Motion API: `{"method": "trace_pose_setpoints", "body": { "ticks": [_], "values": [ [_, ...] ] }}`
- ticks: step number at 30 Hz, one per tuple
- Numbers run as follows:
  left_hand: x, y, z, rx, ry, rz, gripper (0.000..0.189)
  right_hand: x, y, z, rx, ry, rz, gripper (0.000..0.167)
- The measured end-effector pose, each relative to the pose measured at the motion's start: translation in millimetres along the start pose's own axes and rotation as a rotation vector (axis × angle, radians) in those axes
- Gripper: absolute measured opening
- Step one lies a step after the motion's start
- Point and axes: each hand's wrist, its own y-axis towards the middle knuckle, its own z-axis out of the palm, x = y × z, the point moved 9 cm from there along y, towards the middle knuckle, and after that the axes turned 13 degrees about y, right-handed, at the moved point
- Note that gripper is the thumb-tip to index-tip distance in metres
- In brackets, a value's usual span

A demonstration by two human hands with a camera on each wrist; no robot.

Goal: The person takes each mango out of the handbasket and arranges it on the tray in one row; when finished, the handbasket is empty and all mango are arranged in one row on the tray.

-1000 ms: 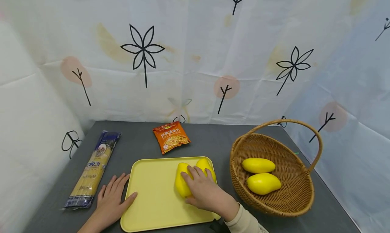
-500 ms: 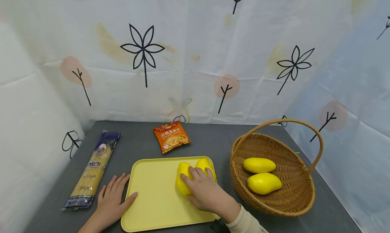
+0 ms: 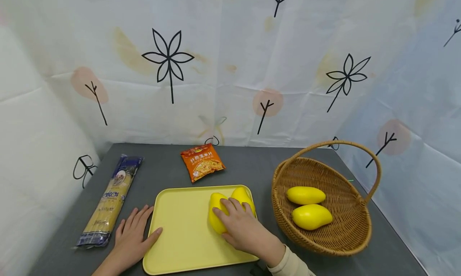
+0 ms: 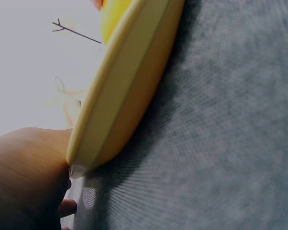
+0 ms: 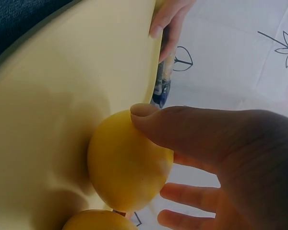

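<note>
My right hand point(image 3: 240, 227) reaches over the tray's right side and grips a yellow mango point(image 3: 216, 218). In the right wrist view, the thumb lies on one side of this mango point(image 5: 127, 165) and the fingers on the other. A second mango point(image 3: 242, 195) lies close beside it, partly covered by the hand. Both are on the pale yellow tray point(image 3: 180, 228). At the tray's left edge my left hand point(image 3: 132, 238) rests with straight, spread fingers on the table, its thumb over the rim. The left wrist view shows the tray's outer wall point(image 4: 120, 91) close up.
To the right stands a wicker basket point(image 3: 345, 232) with a tall handle, holding two yellow mangoes point(image 3: 311, 217). A bag of spaghetti point(image 3: 109, 204) lies left of the tray. Behind the tray is an orange snack packet point(image 3: 203, 162). A patterned cloth point(image 3: 223, 67) hangs behind the grey table point(image 3: 248, 164).
The gripped mango has shifted very slightly to the right on the tray. My left hand stays in the same place.
</note>
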Motion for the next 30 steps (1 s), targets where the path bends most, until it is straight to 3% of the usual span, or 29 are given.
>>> {"method": "trace_pose_setpoints", "body": {
  "ticks": [6, 9, 14, 18, 21, 24, 30],
  "values": [
    [-0.2, 0.2, 0.5, 0.011, 0.003, -0.001, 0.081, -1, -5.3, -2, 0.013, 0.029, 0.035, 0.070],
    [1.2, -0.9, -0.3, 0.013, 0.005, -0.008, 0.081, -2, -13.6, -12, 0.014, 0.064, 0.071, 0.072],
    [1.3, -0.1, 1.6, 0.009, 0.005, -0.002, 0.081, -10, -41.9, -53, -0.074, 0.111, 0.088, 0.070],
    [0.2, 0.1, 4.5, 0.019, -0.007, -0.002, 0.081, -27, -72.2, -94, -0.171, 0.070, 0.119, 0.068],
    [-0.1, -0.4, 4.2, 0.022, -0.008, -0.005, 0.081, -45, -90.4, -122, -0.195, 0.048, 0.177, 0.061],
    [0.5, -0.5, 3.0, 0.021, -0.004, -0.006, 0.082, -64, -101.8, -141, -0.169, 0.053, 0.230, 0.055],
    [0.2, 0.1, 0.6, 0.013, -0.008, -0.003, 0.081, -106, -105.0, -150, 0.005, 0.093, 0.317, 0.055]
  ]
}}
